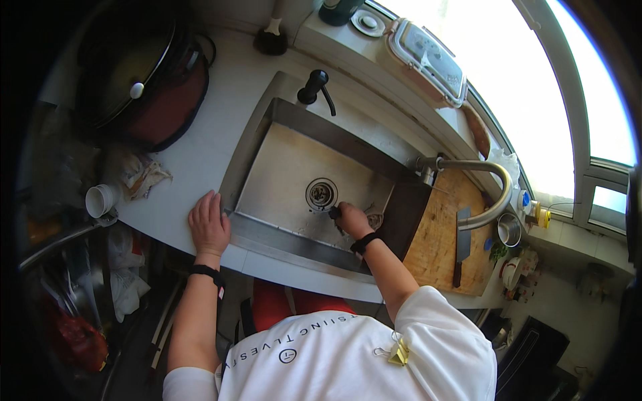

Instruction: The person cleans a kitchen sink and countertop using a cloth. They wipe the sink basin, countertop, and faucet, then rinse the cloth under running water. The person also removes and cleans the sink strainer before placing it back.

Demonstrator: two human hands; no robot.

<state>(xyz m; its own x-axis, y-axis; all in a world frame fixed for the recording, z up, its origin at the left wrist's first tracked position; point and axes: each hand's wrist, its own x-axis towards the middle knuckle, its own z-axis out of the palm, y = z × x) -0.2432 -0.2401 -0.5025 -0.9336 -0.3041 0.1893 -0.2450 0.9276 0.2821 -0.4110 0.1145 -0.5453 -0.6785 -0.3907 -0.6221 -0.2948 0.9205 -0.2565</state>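
A stainless steel sink (281, 160) is let into the white counter, with a round drain (322, 194) in its floor. Inside the basin, my right hand (354, 221) is closed round a tool with a black handle (334, 212). The handle's end sticks out towards the drain; the rest of the tool is mostly hidden by the hand. A greyish, tangled-looking patch (376, 220) shows beside my knuckles, too small to name. My left hand (208, 224) rests palm down on the counter at the sink's left edge, fingers stretched out and holding nothing.
A curved faucet (495, 174) reaches over a wooden cutting board (435, 244) with a cleaver (463, 244). A black soap dispenser (314, 87) stands behind the basin. A large red pot (160, 110), crumpled cloth (148, 177) and white cups (100, 199) are at left.
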